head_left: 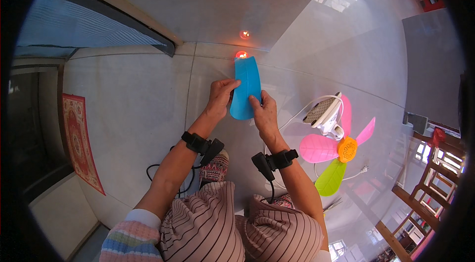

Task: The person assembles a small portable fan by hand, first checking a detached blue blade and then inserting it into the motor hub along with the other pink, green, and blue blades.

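A blue fan blade (247, 82), long and leaf-shaped with a line down its middle, is held in front of me by both hands. My left hand (219, 98) grips its left edge, thumb on top. From the right, my right hand (265, 113) pinches its lower part, thumb laid on the face. Just beyond the blade's far end a small red light or flame (242, 55) glows, partly covered by the blade. To the right lies a small electric fan with an orange hub (347, 150), pink blades (319, 148) and a green blade (331, 178).
Beside the fan blades are its white base (321, 112) and cord with a plug (364, 169). A shiny grey panel (222, 2) rises ahead. A red patterned mat (79, 138) is at the left; wooden chairs (428, 185) stand at the right. Scissors (332, 204) lie near my right knee.
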Tool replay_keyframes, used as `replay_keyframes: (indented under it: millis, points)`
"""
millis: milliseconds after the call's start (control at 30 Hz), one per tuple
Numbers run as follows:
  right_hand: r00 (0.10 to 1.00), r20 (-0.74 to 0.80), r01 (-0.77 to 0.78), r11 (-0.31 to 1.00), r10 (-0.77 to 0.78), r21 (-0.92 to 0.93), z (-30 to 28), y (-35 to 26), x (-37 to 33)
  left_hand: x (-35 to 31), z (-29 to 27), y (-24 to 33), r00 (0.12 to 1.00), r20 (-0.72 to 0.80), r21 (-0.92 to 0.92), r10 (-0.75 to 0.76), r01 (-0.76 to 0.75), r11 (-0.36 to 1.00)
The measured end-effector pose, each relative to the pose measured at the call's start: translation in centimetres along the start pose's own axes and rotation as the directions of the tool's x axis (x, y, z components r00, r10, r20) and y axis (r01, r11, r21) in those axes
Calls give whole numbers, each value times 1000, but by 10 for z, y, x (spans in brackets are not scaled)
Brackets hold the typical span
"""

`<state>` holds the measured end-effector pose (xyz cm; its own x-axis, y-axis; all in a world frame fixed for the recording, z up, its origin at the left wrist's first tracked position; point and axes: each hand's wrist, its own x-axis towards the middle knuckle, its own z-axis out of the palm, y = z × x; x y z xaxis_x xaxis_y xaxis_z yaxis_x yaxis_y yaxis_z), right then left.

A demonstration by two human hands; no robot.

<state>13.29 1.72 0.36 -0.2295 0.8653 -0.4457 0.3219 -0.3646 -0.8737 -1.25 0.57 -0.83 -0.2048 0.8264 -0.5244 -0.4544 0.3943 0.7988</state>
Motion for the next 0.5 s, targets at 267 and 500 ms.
replay_keyframes:
  millis: [267,500]
  points:
    - [1000,6,-3,1000,3,19,2,-1,-2,-4,-2,3,1000,16,5,-19,19,1000]
    - [998,4,61,985,-62,160,-25,-22,-37,-40,8,20,992,113,208,49,-72,976]
